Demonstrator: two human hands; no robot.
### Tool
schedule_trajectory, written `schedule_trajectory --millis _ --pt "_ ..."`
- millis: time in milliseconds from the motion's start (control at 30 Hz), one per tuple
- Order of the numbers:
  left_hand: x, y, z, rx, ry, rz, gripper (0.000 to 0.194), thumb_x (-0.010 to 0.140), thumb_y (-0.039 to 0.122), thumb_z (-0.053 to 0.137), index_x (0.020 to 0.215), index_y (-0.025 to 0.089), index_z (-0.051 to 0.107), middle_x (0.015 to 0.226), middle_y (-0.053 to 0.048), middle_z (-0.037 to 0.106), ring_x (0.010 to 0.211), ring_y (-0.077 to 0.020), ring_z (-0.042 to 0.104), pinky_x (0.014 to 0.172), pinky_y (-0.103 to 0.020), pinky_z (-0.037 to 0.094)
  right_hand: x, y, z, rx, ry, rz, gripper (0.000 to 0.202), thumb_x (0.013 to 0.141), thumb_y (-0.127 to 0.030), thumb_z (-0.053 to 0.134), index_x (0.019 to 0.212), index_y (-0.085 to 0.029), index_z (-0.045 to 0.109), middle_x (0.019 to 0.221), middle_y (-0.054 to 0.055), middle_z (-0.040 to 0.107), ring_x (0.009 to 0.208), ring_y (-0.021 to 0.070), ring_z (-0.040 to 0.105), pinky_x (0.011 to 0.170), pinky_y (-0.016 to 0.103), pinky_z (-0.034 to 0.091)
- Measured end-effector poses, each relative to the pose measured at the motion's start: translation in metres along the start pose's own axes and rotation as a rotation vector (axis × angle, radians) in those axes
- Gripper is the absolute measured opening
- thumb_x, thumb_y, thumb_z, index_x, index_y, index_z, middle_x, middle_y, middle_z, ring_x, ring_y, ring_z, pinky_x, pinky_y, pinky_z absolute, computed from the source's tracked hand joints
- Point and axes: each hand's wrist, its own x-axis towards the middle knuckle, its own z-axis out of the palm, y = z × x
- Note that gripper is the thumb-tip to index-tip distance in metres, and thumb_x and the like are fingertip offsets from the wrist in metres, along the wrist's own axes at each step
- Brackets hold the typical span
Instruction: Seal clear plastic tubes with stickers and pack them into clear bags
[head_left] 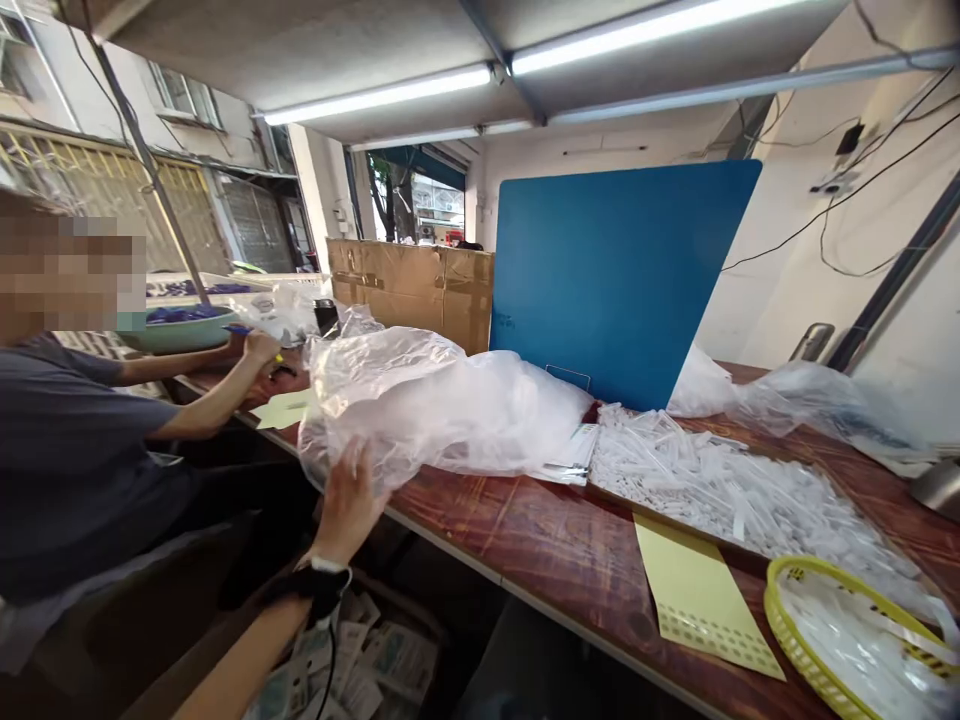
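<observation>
My left hand (351, 510) reaches in from the lower left, with a dark band and a white cord at the wrist. Its fingers are stretched out and lie against the near left end of a large clear plastic bag (450, 400). The bag is puffed up and crumpled along the table, with pale contents blurred behind the film. Printed packets (571, 455) stick out by its right end. My right hand is out of the picture.
A tray of small clear plastic pieces (720, 480) lies to the right on the reddish table (510, 530). Near it are a yellow sticker sheet (697, 590) and a yellow basket (780, 610). A blue board (615, 280) stands behind. At left sits a co-worker (82, 440), hands raised at the table.
</observation>
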Motion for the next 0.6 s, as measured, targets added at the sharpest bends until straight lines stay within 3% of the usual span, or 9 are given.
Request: schedule_trajectory --millis 67,133,200,300,433,533,600 --pt "0.019 -0.017 0.001 -0.048 -0.056 0.016 0.048 0.081 0.016 0.045 0.129 0.013 0.046 0.113 -0.014 0.063 0.104 -0.0287 0.06 0.083 -0.037 0.048 -0.002 -0.035 -0.004 -0.047 -0.017 -0.019 0.066 0.06 -0.044 0.071 0.123 -0.05 0.052 0.119 0.005 0.057 0.109 0.032 0.054 0.076 0.044 0.049" --pt "0.041 -0.027 -0.009 -0.059 -0.064 0.052 0.037 0.081 0.014 0.041 0.113 0.017 0.06 0.096 -0.008 0.067 0.084 -0.0239 0.065 0.072 -0.031 0.05 0.008 -0.077 -0.011 -0.148 -0.022 -0.048 0.082 0.06 -0.041 0.07 0.135 -0.047 0.037 0.128 0.009 0.051 0.111 0.0376 0.051 0.082 0.054 0.044" --pt "0.065 -0.029 -0.027 -0.063 -0.029 0.077 0.032 0.082 0.016 0.04 0.103 0.016 0.065 0.098 -0.009 0.065 0.085 -0.0229 0.064 0.072 -0.03 0.049 0.033 -0.118 -0.02 -0.26 0.069 -0.083 0.086 0.064 -0.041 0.068 0.141 -0.04 0.03 0.138 0.014 0.04 0.119 0.0411 0.042 0.089 0.059 0.037" --pt "0.099 -0.021 -0.057 -0.094 0.048 0.112 0.034 0.085 0.016 0.037 0.104 0.015 0.065 0.101 -0.009 0.063 0.092 -0.0209 0.06 0.078 -0.028 0.046 0.087 -0.16 -0.025 -0.373 0.122 0.013 0.076 0.07 -0.041 0.063 0.14 -0.028 0.036 0.131 0.021 0.043 0.112 0.0421 0.045 0.082 0.059 0.039" --pt "0.126 -0.007 -0.083 -0.178 0.162 0.167 0.035 0.086 0.018 0.036 0.107 0.009 0.062 0.1 -0.006 0.06 0.098 -0.0195 0.056 0.082 -0.028 0.043 0.15 -0.169 -0.01 -0.544 0.123 0.094 0.085 0.069 -0.052 0.062 0.14 -0.015 0.035 0.124 0.024 0.048 0.104 0.0388 0.049 0.076 0.056 0.043" --pt "0.131 -0.001 -0.088 -0.276 0.359 0.232 0.029 0.083 0.019 0.042 0.098 0.016 0.067 0.091 -0.006 0.063 0.089 -0.0191 0.058 0.078 -0.027 0.044 0.18 -0.167 0.004 -0.667 0.107 0.121 0.085 0.068 -0.047 0.065 0.139 -0.011 0.035 0.13 0.027 0.044 0.107 0.0381 0.047 0.077 0.056 0.043" --pt "0.127 0.002 -0.089 -0.324 0.423 0.261 0.026 0.082 0.017 0.045 0.094 0.019 0.068 0.087 -0.007 0.065 0.084 -0.0201 0.06 0.075 -0.028 0.045 0.195 -0.17 0.01 -0.669 0.094 0.165 0.084 0.066 -0.041 0.069 0.136 -0.007 0.039 0.127 0.029 0.046 0.106 0.0395 0.048 0.074 0.057 0.044"
